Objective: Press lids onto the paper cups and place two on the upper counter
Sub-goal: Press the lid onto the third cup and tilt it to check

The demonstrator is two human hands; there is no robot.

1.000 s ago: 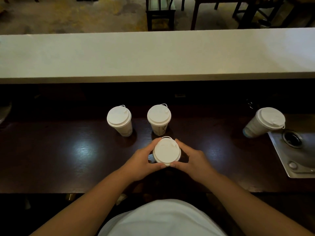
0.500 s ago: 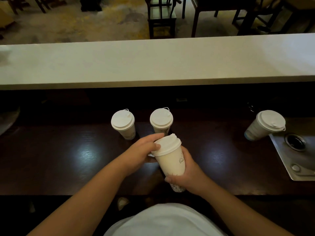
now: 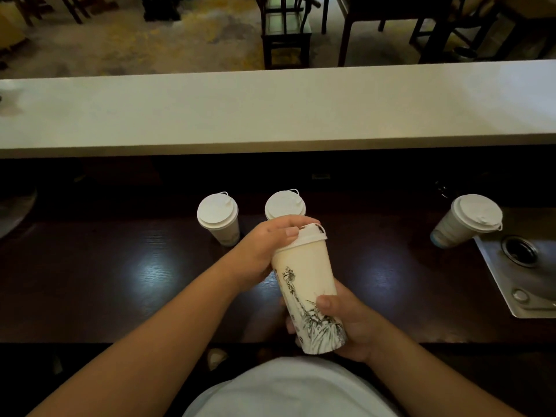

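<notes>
I hold a tall cream paper cup (image 3: 307,284) with a dark statue drawing, lifted off the dark lower counter (image 3: 120,281) and tilted away from me. My right hand (image 3: 349,323) grips its lower part. My left hand (image 3: 267,248) wraps the rim, thumb pressing the white lid (image 3: 311,234). Behind stand two lidded cups, one at centre left (image 3: 218,216) and one (image 3: 284,203) partly hidden by my left hand. A fourth lidded cup (image 3: 466,219) stands at the right. The pale upper counter (image 3: 270,112) runs across the view above, bare.
A metal sink tray (image 3: 517,281) with a round drain (image 3: 519,249) lies at the lower counter's right end, beside the fourth cup. Dark chairs (image 3: 285,28) and table legs stand on the floor beyond the upper counter.
The cup has risen off the lower counter and tipped further away from me. My right hand slid down to its base, while my left hand stayed at the lid.
</notes>
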